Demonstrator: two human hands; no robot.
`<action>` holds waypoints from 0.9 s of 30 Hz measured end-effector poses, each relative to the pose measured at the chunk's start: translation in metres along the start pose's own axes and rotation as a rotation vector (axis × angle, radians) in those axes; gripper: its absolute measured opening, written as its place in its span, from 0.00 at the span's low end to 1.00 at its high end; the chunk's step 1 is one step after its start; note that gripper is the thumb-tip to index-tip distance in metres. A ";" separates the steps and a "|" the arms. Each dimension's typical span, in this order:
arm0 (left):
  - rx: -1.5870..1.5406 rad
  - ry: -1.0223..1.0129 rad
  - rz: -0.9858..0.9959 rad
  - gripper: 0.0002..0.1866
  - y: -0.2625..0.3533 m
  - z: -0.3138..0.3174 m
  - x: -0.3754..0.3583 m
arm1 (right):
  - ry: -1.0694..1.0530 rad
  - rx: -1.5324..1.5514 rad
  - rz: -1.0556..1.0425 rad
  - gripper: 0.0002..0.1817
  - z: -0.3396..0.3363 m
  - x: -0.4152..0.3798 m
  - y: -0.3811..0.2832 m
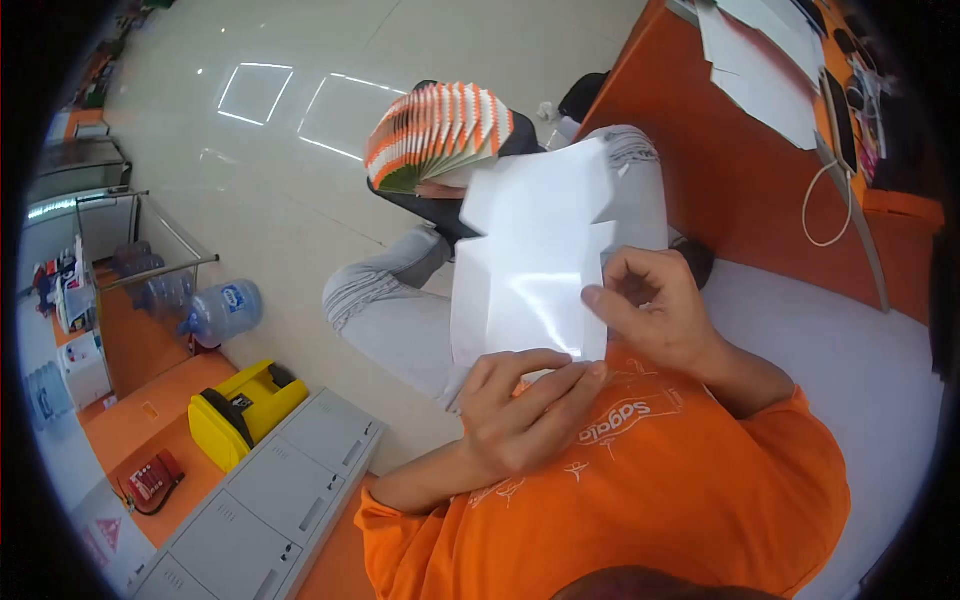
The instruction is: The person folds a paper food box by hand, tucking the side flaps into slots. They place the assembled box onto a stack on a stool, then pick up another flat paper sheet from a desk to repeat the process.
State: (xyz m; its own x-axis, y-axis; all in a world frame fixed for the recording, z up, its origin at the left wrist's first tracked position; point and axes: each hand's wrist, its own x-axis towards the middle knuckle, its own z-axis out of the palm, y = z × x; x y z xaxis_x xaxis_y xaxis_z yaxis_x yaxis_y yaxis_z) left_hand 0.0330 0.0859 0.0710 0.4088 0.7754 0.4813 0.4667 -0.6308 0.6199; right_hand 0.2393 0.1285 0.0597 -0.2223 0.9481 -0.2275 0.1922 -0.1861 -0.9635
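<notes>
A white, partly folded carton blank (540,265) with cut flaps lies over my lap, its glossy face catching the light. My left hand (525,410) grips its near edge, the fingers bent along the border. At the blank's right edge is my right hand (655,310), thumb and forefinger curled round a side flap. Past the blank, a fanned stack of orange-and-white striped folded cartons (440,130) rests on something dark.
To the right stands an orange desk (680,130) with white sheets (770,80) and a looped white cable (828,205). On the left are grey lockers (270,500), a yellow case (245,410), a red fire extinguisher (153,482) and large water bottles (222,312).
</notes>
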 end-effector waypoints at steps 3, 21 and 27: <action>0.014 -0.078 0.041 0.15 0.001 0.016 0.000 | 0.097 -0.045 0.004 0.11 -0.004 -0.007 0.012; -0.628 -0.494 -0.928 0.16 -0.073 0.026 0.084 | 0.175 -0.840 -0.786 0.10 -0.016 -0.013 0.023; -0.923 -0.172 -0.763 0.07 -0.062 0.065 0.059 | 0.584 -0.478 -0.423 0.08 -0.036 -0.015 0.029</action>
State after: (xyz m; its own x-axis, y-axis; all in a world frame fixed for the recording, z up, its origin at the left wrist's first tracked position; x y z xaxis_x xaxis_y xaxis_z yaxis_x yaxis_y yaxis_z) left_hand 0.0787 0.1688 0.0204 0.4040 0.8808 -0.2468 -0.0733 0.3001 0.9511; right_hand 0.2822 0.1184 0.0404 0.1359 0.9183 0.3719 0.6147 0.2162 -0.7586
